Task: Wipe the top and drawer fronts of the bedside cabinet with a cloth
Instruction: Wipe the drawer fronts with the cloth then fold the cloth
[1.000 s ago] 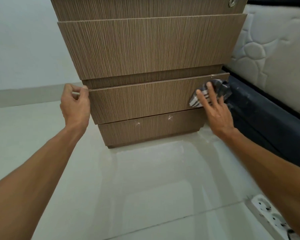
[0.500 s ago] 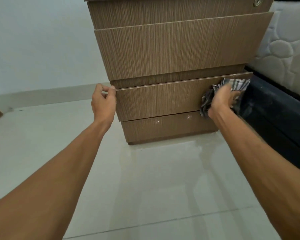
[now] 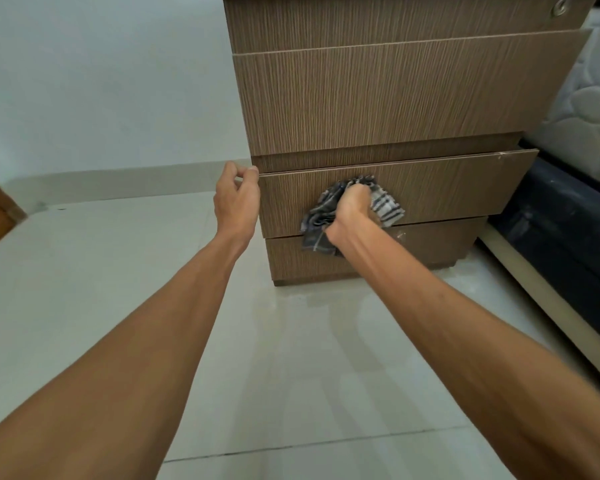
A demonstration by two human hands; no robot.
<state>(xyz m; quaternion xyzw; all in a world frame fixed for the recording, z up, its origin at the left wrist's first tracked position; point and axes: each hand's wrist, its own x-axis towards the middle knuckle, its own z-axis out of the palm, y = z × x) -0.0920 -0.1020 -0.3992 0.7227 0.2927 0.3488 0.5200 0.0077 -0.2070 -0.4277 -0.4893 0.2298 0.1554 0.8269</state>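
Two bare forearms reach over the pale tiled floor (image 3: 291, 375). The right hand (image 3: 352, 209) is fisted tight around a crumpled checked cloth (image 3: 321, 216), grey-blue with a white striped corner, pressed against the front of the lower drawer (image 3: 447, 188). The left hand (image 3: 238, 199) pinches that drawer's left top corner, thumb and fingers closed on the edge. The drawer seems pulled slightly out of the wood-grain bedside cabinet (image 3: 395, 91). A quilted mattress (image 3: 589, 109) lies to its right.
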